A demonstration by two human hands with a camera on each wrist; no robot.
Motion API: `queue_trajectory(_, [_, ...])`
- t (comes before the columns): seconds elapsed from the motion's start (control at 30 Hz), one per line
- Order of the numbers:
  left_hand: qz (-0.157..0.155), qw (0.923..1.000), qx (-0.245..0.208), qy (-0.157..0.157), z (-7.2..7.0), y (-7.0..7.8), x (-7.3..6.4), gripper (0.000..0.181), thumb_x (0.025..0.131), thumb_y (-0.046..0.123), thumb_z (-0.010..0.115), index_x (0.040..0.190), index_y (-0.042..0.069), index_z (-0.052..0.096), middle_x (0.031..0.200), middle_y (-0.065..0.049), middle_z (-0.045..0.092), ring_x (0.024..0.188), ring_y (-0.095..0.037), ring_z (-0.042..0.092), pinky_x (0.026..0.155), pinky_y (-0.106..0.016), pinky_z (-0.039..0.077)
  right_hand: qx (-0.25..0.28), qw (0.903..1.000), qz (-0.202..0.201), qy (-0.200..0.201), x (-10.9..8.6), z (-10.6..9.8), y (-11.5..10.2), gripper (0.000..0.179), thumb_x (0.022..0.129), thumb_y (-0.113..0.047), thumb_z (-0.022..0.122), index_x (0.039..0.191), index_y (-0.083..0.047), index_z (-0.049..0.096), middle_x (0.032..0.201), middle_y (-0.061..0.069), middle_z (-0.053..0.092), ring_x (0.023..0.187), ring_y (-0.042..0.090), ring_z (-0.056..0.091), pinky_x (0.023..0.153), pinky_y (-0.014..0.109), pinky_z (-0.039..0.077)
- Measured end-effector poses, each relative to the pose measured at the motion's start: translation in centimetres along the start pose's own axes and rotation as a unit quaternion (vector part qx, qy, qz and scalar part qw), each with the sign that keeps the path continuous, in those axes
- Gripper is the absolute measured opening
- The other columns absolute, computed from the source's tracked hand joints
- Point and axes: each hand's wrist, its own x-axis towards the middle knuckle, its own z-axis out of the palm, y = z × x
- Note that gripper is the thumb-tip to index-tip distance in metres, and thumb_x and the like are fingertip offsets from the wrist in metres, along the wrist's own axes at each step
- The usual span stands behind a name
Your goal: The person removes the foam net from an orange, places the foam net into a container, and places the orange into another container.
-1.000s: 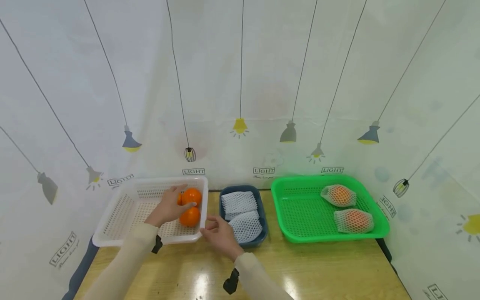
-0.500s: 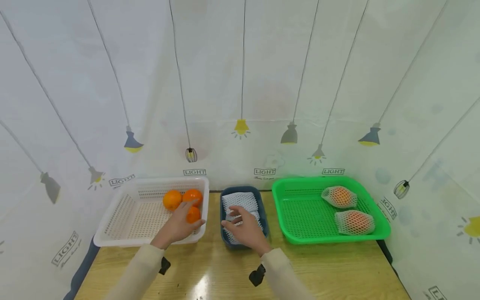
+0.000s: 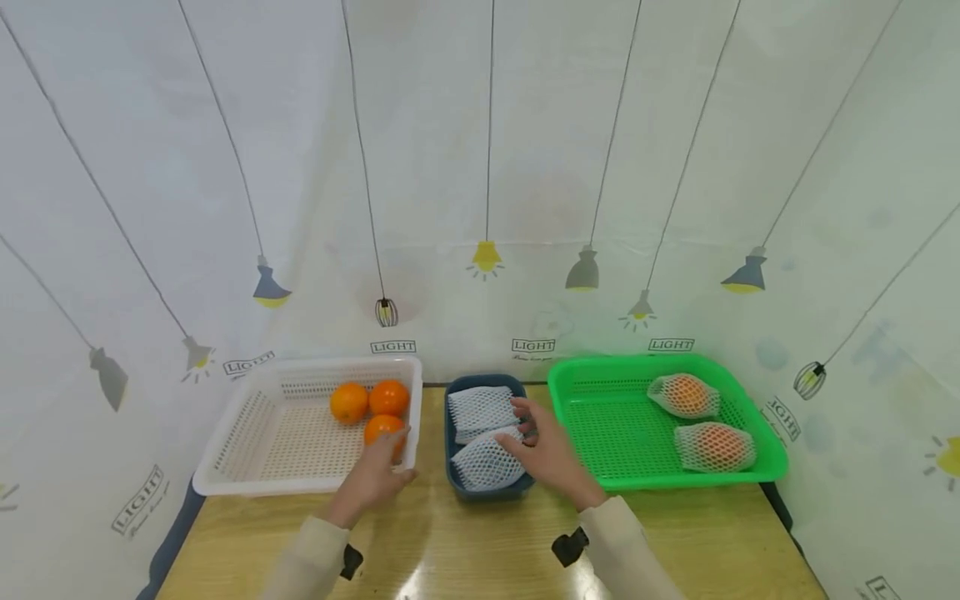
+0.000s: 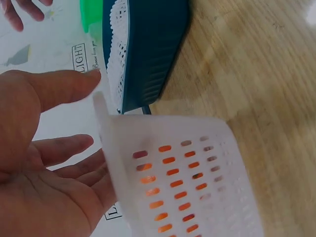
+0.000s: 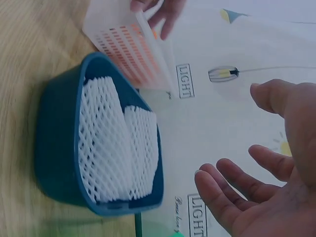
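Three oranges sit at the right end of the white basket (image 3: 262,487), two behind and a front orange (image 3: 381,428) nearest me. My left hand (image 3: 371,480) reaches over the basket's front right corner, fingertips overlapping that front orange in the head view. In the left wrist view its thumb and fingers are spread beside the basket's rim, curled round nothing. My right hand (image 3: 551,450) hovers over the right side of a dark blue bin (image 3: 486,495), fingers loosely bent and holding nothing. White foam net sleeves (image 5: 106,143) lie in two stacks inside the bin.
A green basket (image 3: 607,425) stands on the right, with two fruits in foam nets, a rear one (image 3: 684,395) and a front one (image 3: 715,447). The wooden table (image 3: 465,550) runs in front of the containers; a printed cloth wall (image 3: 435,183) rises directly behind.
My right hand has moved right, from beside the white basket to over the blue bin. My left hand has drawn back toward the basket's front right corner, uncovering the left orange.
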Motion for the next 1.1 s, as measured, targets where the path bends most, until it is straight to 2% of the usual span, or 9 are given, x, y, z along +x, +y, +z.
queue_trajectory(0.07, [-0.001,1.0000,-0.002,0.000,0.3,0.0,0.0,0.073,0.088,0.012,0.079,0.151,-0.003,0.046,0.120,-0.017,0.062,0.103,-0.026,0.058,0.091,-0.044,0.053,0.001,1.0000,0.003,0.008,0.0,-0.8,0.3,0.061,0.094,-0.024,0.075,0.147,-0.008,0.049,0.134,0.017,0.061,0.111,0.033,0.063,0.094,0.052,0.056])
queue_trajectory(0.13, [0.000,1.0000,-0.005,0.001,0.6,0.0,0.0,0.070,0.089,0.010,0.078,0.149,-0.004,0.047,0.109,-0.013,0.060,0.094,-0.022,0.054,0.082,-0.038,0.050,0.001,0.9999,0.009,0.015,0.0,-1.6,0.5,0.061,0.094,-0.022,0.075,0.147,-0.007,0.049,0.134,0.017,0.061,0.111,0.033,0.063,0.095,0.054,0.055])
queue_trajectory(0.23, [0.003,0.9999,-0.008,0.008,1.0,-0.1,0.0,0.066,0.089,0.009,0.077,0.148,-0.004,0.049,0.108,-0.010,0.061,0.090,-0.018,0.053,0.077,-0.033,0.048,-0.012,0.9996,0.003,0.027,-0.3,-3.0,0.7,0.060,0.094,-0.022,0.075,0.146,-0.005,0.049,0.134,0.019,0.062,0.110,0.034,0.063,0.095,0.053,0.055])
queue_trajectory(0.37, [0.000,0.9998,-0.012,0.016,1.4,-0.2,-0.3,0.065,0.089,0.009,0.076,0.148,-0.003,0.050,0.117,-0.012,0.065,0.092,-0.019,0.056,0.078,-0.035,0.051,-0.037,0.9989,-0.009,0.028,-0.9,-4.6,1.3,0.061,0.095,-0.023,0.074,0.148,-0.004,0.048,0.135,0.022,0.060,0.111,0.037,0.063,0.094,0.054,0.055])
queue_trajectory(0.47, [0.000,0.9997,-0.015,0.018,1.6,-0.1,-0.7,0.064,0.090,0.008,0.074,0.148,-0.004,0.050,0.124,-0.018,0.066,0.099,-0.023,0.064,0.084,-0.041,0.058,-0.066,0.9975,-0.006,0.023,-1.4,-5.8,2.0,0.064,0.096,-0.026,0.073,0.150,-0.005,0.045,0.138,0.024,0.058,0.114,0.040,0.062,0.094,0.055,0.054])
queue_trajectory(0.57, [0.004,0.9996,-0.017,0.021,1.7,0.0,-1.0,0.062,0.091,0.008,0.073,0.147,-0.005,0.050,0.129,-0.023,0.065,0.105,-0.031,0.069,0.091,-0.046,0.059,-0.105,0.9943,-0.001,0.017,-1.7,-7.1,2.8,0.067,0.097,-0.030,0.072,0.152,-0.005,0.043,0.142,0.025,0.054,0.116,0.041,0.061,0.093,0.055,0.054])
queue_trajectory(0.83, [0.000,0.9996,-0.016,0.025,1.5,0.1,-1.2,0.061,0.091,0.008,0.073,0.147,-0.003,0.051,0.131,-0.022,0.065,0.105,-0.030,0.068,0.090,-0.047,0.059,-0.205,0.9788,-0.010,-0.005,-1.9,-10.7,5.3,0.071,0.096,-0.034,0.073,0.151,-0.003,0.041,0.145,0.027,0.049,0.121,0.043,0.058,0.094,0.058,0.053])
queue_trajectory(1.0, [-0.001,0.9996,-0.018,0.022,1.3,0.0,-1.1,0.061,0.092,0.008,0.072,0.148,-0.003,0.050,0.132,-0.022,0.065,0.106,-0.030,0.068,0.090,-0.047,0.059,-0.269,0.9628,-0.024,-0.011,-1.2,-13.1,6.7,0.074,0.093,-0.034,0.075,0.149,0.001,0.043,0.145,0.032,0.049,0.126,0.054,0.052,0.096,0.066,0.050])
queue_trajectory(1.1, [-0.001,0.9996,-0.017,0.024,1.2,-0.1,-0.9,0.061,0.091,0.007,0.072,0.147,-0.004,0.051,0.132,-0.023,0.065,0.106,-0.030,0.069,0.090,-0.047,0.060,-0.295,0.9551,-0.008,-0.027,-0.7,-14.5,7.7,0.077,0.093,-0.036,0.075,0.151,0.001,0.041,0.147,0.036,0.044,0.130,0.059,0.045,0.097,0.072,0.046])
